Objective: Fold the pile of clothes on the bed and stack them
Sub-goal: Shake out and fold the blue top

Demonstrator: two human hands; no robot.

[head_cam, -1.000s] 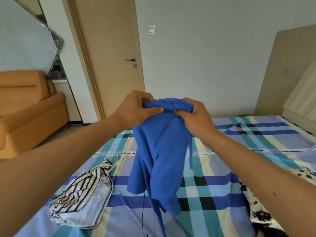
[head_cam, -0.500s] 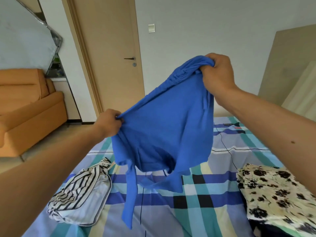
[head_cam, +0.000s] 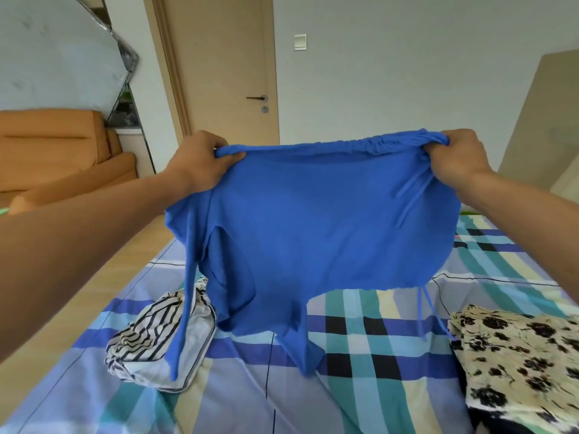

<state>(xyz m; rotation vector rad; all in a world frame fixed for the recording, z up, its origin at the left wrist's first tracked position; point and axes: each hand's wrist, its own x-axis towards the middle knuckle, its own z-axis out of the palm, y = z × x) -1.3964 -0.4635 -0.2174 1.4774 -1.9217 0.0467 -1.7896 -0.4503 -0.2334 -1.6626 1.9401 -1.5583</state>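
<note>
Blue garment (head_cam: 329,220) is hanging in the air above the middle of the bed (head_cam: 360,386), with its gathered top hem being stretched wide between two raised hands. The left grip (head_cam: 200,161) is pinching the left end of that hem between thumb and curled fingers. The right grip (head_cam: 457,161) is bunching the right end in a closed fist. The cloth is therefore hanging between and below both grips, drooping from them like a curtain.

A long strap (head_cam: 181,324) is dangling off its left side and crossing in front of the striped garment (head_cam: 150,339), which is lying crumpled toward the bed's left edge. A thin cord (head_cam: 429,308) is trailing from the lower right hem toward the floral garment (head_cam: 517,355), which is lying by the near right corner.

Several things are looking risky from here:
- The lower left part is hanging doubled and twisted, so lowering it as it is would probably be trapping creases under the fold.
- The strap is likely to be landing on or dragging across the striped piece and pulling it about.
- The cord may be ending up on the floral one.
- The hem is ruched near the right fist, so that end could be slipping loose if the stretch is increased, letting the cloth collapse sideways.
</note>
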